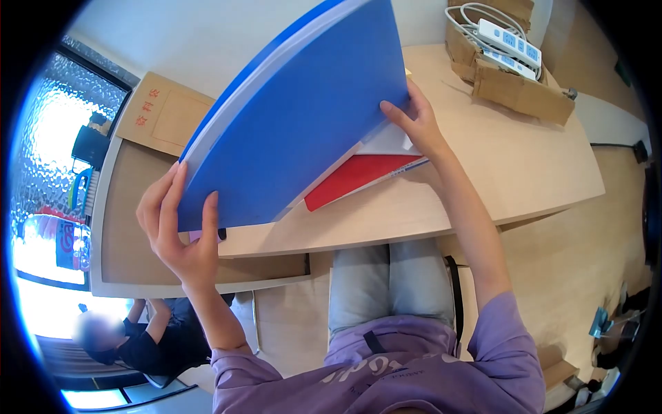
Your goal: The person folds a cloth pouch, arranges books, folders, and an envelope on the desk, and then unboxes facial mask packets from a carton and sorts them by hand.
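Observation:
A large blue folder [303, 110] with white sheets showing along its upper left edge is held up, tilted, above the desk. My left hand [181, 224] grips its lower left corner, thumb on the near face and fingers at the edge. At the folder's right edge, my right hand [416, 121] holds it between thumb and fingers. Beneath the folder lies a red item [358, 177] with a white edge, together with some white paper partly covered by the folder.
The wooden desk [524, 162] carries an open cardboard box [520, 103] with white power strips [509, 45] at the back right. A brown envelope [165, 114] is at the left. Another person [162, 338] sits at lower left.

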`<state>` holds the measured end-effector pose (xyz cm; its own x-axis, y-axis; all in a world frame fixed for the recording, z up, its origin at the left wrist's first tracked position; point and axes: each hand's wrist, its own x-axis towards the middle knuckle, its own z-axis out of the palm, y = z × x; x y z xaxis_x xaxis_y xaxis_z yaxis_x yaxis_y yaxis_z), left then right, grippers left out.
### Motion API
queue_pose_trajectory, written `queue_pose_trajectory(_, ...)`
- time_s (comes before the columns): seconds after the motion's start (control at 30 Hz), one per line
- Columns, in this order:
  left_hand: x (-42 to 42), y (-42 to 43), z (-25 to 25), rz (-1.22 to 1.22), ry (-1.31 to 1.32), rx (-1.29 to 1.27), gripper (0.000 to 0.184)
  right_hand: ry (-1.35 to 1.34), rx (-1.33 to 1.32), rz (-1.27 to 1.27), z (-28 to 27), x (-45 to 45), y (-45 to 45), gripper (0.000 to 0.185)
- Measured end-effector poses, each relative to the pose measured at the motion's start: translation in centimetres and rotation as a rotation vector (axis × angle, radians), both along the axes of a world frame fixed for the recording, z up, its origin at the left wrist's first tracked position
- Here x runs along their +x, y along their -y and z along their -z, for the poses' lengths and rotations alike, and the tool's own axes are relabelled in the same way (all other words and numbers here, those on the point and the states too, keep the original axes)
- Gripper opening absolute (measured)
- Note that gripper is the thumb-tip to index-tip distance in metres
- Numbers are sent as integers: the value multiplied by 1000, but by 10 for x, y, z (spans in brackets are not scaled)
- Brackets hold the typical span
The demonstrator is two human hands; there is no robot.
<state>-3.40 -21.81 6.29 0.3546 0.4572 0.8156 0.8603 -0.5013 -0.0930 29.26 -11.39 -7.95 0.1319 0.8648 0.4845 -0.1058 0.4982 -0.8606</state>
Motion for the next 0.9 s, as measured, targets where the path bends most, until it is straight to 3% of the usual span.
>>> queue_pose_trajectory(0.13, 0, 1, -4, 19, -102, 58, 35, -22, 22, 11, 3, -1, -6, 58)
queue_pose_trajectory(0.43, 6, -2, 0, 118, 55, 132, 25, -43, -2, 1, 3, -1, -7, 51)
queue_pose_trajectory(0.53, 11, 0, 0, 50, -95, 181, 27, -33, -13, 19, -1, 0, -2, 49)
queue_pose_trajectory(0.63, 22, -6, 3, 96, 102, 266, 27, -14, -24, 45, 0, 1, -3, 48)
queue_pose_trajectory(0.9, 20, -3, -3, 17, 32, 124, 19, -62, -23, 45, 2, 0, -4, 51)
